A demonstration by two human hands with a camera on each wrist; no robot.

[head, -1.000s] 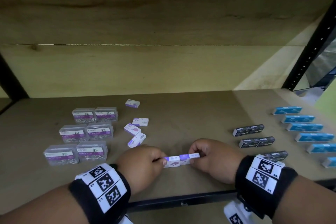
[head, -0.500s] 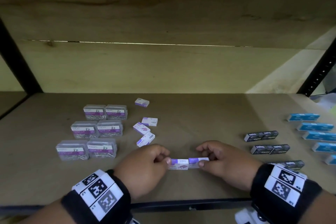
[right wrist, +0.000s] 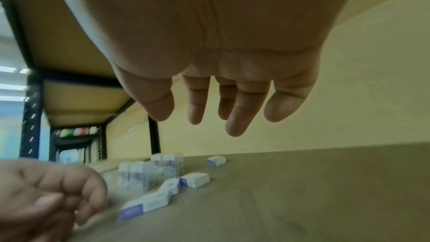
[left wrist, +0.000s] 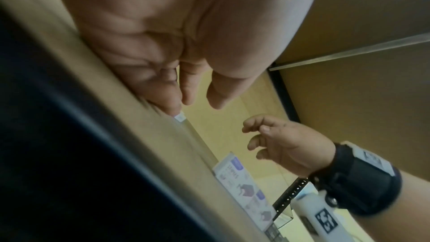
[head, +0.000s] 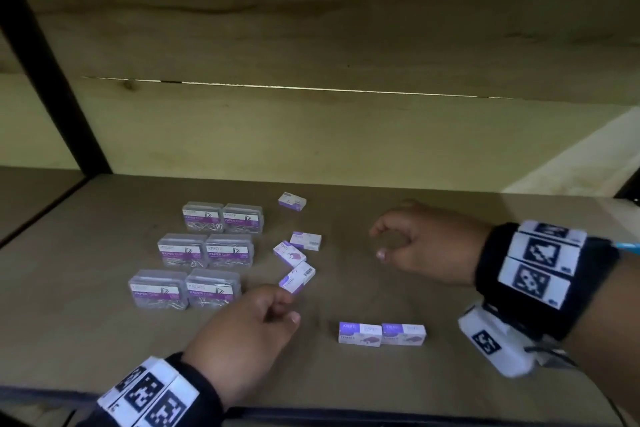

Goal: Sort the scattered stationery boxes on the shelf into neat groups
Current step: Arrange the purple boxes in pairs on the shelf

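Note:
Two small white-and-purple staple boxes [head: 382, 334] lie end to end near the shelf's front edge, with no hand on them; they also show in the left wrist view [left wrist: 242, 185]. Several more staple boxes lie scattered: one far back [head: 292, 200], two touching at mid depth [head: 305, 241], and one tilted box [head: 297, 277]. My left hand [head: 289, 308] hovers with loosely curled, empty fingers right at the near end of the tilted box. My right hand [head: 377, 243] hangs above bare shelf with relaxed fingers [right wrist: 235, 117], holding nothing.
Clear paper clip boxes [head: 204, 251] stand in three neat rows of two at the left. The wooden shelf board [head: 450, 392] has a dark front rail. A black upright post [head: 52, 73] rises at the back left.
Both hands have let go of the two staple boxes, now lying side by side. The left hand moved left toward the scattered boxes; the right hand lifted away toward the back.

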